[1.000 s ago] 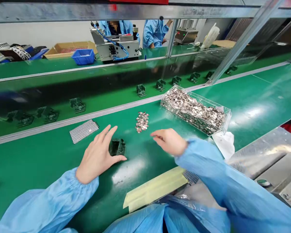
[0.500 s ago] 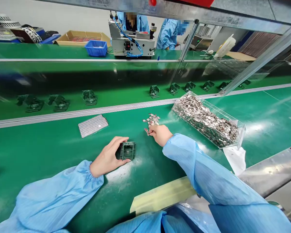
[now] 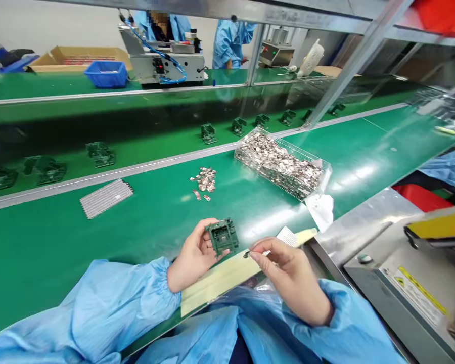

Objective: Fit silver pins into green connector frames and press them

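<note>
My left hand point(image 3: 195, 253) is closed around a dark green, square plastic housing point(image 3: 222, 236), its open face tilted up toward me. Just right of it, the thumb and forefinger of my right hand point(image 3: 288, 275) pinch a tiny dark metal piece point(image 3: 246, 254), apart from the housing. Beyond both hands lies a small loose pile of metal clips point(image 3: 206, 179) on the green table. A clear plastic box point(image 3: 328, 177) heaped with similar metal pieces stands to its right.
A pale grid-like block point(image 3: 106, 198) lies at left. Several green housings point(image 3: 208, 134) stand on the conveyor behind the metal rail. Yellow tape point(image 3: 212, 283) lines the near table edge. A white ribbed piece point(image 3: 287, 235) sits behind my right hand. Two co-workers in blue are across.
My right hand has come back from the metal pile toward the table edge with a small piece. My left hand has lifted the housing and brought it nearer. The view has turned right.
</note>
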`<state>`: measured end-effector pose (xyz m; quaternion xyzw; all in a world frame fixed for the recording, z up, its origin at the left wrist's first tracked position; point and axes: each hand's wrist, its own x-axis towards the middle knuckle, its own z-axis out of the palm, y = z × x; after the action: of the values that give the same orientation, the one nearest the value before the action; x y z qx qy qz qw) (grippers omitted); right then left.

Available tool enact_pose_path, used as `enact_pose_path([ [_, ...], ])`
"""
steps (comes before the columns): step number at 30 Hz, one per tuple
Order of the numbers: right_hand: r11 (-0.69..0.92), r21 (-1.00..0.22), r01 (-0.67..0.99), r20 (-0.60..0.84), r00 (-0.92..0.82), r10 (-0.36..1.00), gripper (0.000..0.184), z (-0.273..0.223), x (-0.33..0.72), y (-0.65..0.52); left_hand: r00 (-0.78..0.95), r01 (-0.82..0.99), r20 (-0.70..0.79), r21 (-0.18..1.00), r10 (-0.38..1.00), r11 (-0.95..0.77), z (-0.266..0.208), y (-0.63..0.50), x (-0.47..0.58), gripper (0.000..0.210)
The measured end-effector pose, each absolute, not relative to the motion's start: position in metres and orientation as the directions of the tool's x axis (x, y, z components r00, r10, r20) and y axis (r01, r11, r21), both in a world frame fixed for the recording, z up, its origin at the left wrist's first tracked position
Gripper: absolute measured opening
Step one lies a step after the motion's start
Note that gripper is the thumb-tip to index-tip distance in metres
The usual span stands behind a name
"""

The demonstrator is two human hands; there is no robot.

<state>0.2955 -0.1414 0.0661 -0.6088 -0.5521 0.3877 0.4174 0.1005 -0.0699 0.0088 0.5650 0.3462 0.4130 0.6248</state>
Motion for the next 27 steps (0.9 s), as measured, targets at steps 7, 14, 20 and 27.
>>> enact_pose_path([
  [7, 0.001, -0.968, 0.25, 0.108, 0.415, 0.903, 0.01, 0.036, 0.298, -0.178, 0.614, -0.126, 0.051, 0.992, 0.788, 0.033, 0.012, -0.101, 0.148, 0.047],
  [14, 0.003, -0.958, 0.287, 0.145, 0.478, 0.866, 0.009, 0.027, 0.289, -0.178, 0.633, -0.104, 0.069, 0.995, 0.771, -0.003, 0.009, -0.108, 0.151, 0.045],
  [20, 0.008, -0.963, 0.269, 0.15, 0.515, 0.844, 0.013, 0.023, 0.285, -0.175, 0.624, -0.102, 0.083, 0.995, 0.777, -0.025, 0.007, -0.11, 0.147, 0.033],
  [27, -0.006, -0.991, 0.131, 0.056, 0.465, 0.883, 0.01, 0.019, 0.283, -0.179, 0.582, -0.053, 0.05, 0.998, 0.812, -0.023, 0.001, -0.11, 0.146, 0.03],
])
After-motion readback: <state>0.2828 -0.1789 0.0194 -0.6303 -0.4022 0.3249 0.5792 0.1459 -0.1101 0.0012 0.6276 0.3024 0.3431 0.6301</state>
